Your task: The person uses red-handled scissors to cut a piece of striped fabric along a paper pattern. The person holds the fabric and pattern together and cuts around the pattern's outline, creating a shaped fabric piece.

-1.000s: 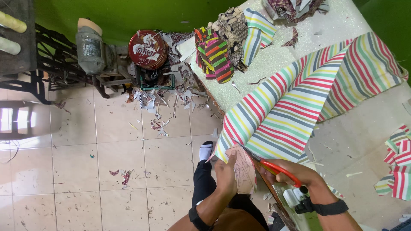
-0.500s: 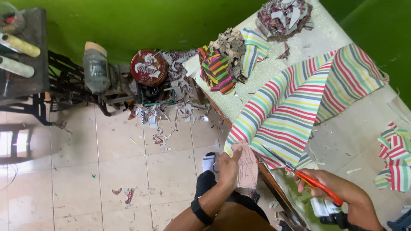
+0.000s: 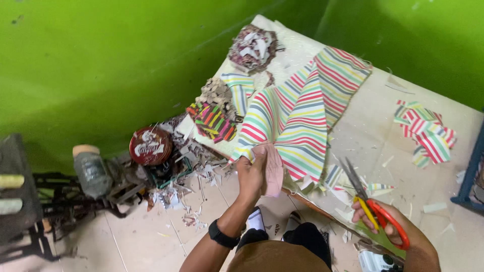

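Striped cloth (image 3: 297, 121): spread flat on pale counter (image 3: 373, 141), near corner hanging just over the edge. Left hand (image 3: 252, 176): closed on a pinkish paper piece (image 3: 275, 171), pressed against that corner. Right hand (image 3: 385, 224): well apart from left, gripping red-and-yellow scissors (image 3: 370, 201), blades open, tips above counter. Striped offcuts (image 3: 426, 133): far side of counter. Paper scraps (image 3: 176, 194): scattered on tiled floor beside round red tin (image 3: 149, 146).
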